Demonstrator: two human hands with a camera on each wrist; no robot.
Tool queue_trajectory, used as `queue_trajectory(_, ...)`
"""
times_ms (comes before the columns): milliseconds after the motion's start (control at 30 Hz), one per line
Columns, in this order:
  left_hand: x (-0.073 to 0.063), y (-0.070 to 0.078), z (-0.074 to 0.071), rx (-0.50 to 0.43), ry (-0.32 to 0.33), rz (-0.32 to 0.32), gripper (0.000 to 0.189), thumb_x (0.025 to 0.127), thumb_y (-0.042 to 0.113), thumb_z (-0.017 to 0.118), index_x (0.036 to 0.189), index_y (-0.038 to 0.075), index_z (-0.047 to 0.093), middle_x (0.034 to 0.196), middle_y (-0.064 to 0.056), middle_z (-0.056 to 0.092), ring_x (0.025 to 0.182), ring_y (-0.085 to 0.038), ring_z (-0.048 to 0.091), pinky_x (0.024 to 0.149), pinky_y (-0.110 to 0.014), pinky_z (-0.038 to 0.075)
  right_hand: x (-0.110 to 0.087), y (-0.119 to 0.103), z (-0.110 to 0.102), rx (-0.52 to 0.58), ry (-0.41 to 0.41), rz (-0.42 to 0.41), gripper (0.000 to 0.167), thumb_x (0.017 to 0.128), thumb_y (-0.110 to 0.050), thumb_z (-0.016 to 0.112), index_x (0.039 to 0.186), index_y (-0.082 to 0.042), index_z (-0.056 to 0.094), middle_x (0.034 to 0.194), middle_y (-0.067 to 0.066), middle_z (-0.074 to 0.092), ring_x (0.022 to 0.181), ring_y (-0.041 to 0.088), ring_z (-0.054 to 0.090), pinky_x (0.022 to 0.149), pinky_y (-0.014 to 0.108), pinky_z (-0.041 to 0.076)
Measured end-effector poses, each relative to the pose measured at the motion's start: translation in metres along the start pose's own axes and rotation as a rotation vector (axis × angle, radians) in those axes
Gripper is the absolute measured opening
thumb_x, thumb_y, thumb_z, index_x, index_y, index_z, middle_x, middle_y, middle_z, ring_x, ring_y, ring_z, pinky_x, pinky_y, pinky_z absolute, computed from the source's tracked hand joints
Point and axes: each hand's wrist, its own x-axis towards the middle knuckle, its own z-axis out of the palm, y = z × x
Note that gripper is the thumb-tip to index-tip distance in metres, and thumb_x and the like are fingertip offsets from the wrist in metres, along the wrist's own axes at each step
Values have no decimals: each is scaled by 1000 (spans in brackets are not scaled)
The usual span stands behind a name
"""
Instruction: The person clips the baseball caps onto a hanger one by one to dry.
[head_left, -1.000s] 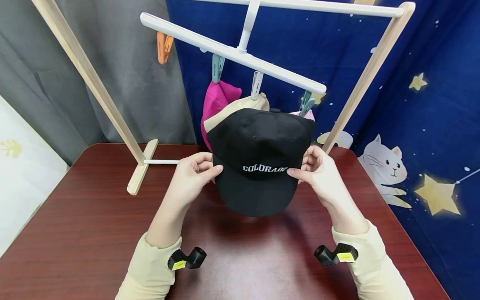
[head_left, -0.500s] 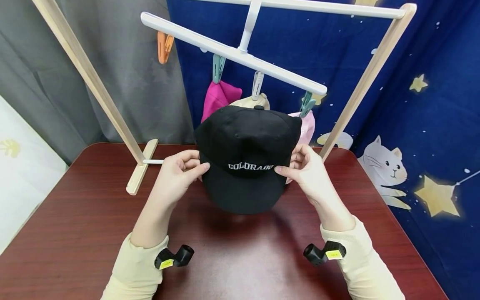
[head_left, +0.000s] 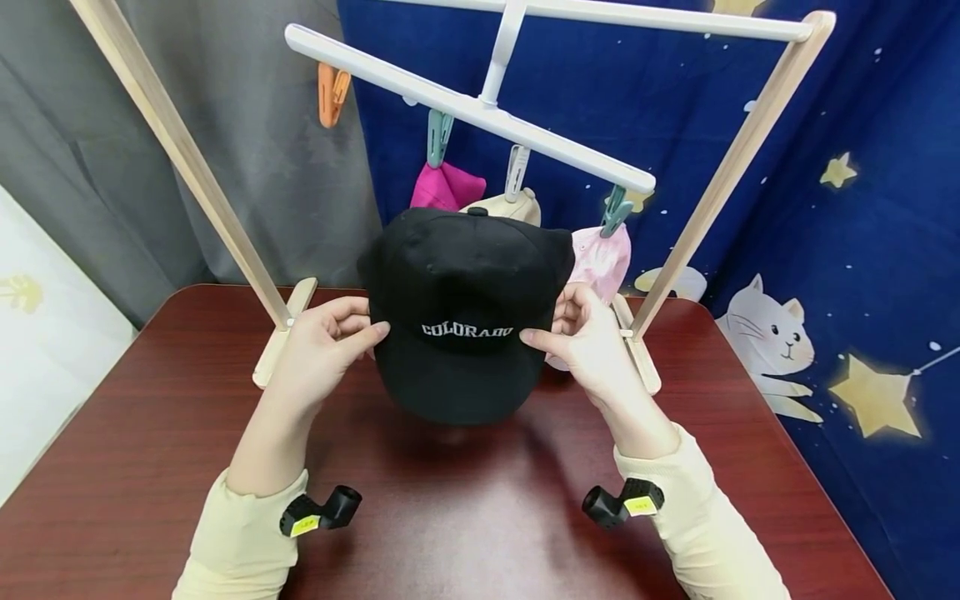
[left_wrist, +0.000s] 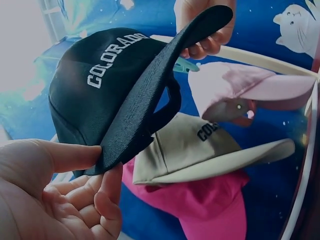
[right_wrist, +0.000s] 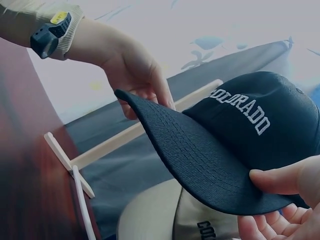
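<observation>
A black baseball cap (head_left: 457, 275) with white COLORADO lettering is held up in front of the rack, brim toward me. My left hand (head_left: 326, 346) pinches the left side of its brim between thumb and fingers, as the left wrist view also shows at the cap (left_wrist: 100, 90). On the other side my right hand (head_left: 588, 346) pinches the brim's right edge, thumb on top. Behind it hang a magenta cap (head_left: 442, 187), a beige cap (head_left: 517, 207) and a pink cap (head_left: 603, 258), each from a clothespin. The black cap partly hides them.
A white hanger bar (head_left: 465, 107) slants across the wooden rack (head_left: 727, 167). From its left end hangs an orange clothespin (head_left: 332, 94) holding nothing. The rack stands on a dark red table (head_left: 465, 508); curtains lie behind.
Both hands have carried the black cap leftward, still gripping its brim. More of the pink cap and the rack's right foot has come into view.
</observation>
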Motion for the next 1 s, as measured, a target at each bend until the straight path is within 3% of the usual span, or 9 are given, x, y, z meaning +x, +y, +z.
queue_trajectory(367,-4,-4,-20,118,26,-17,27,92,6,63,114,-8,59,81,8,68,68,-14,59,63,-21,48,6,-3,24,-54,17,5,40,69,10,78,97,-2,51,80,7,56,65,12,56,56,20,47)
queue_trajectory(700,-6,-7,-33,197,83,-26,27,92,11,64,114,-6,61,82,15,68,72,-7,57,61,-18,45,12,-2,41,-71,52,-66,40,69,8,79,99,0,53,77,7,56,59,12,55,49,21,46)
queue_trajectory(1000,-7,-11,-47,204,110,-43,24,92,12,64,113,0,61,84,14,69,87,-3,52,62,-16,43,14,-2,56,-50,75,-108,42,68,8,80,98,2,51,79,8,55,62,11,51,60,20,44)
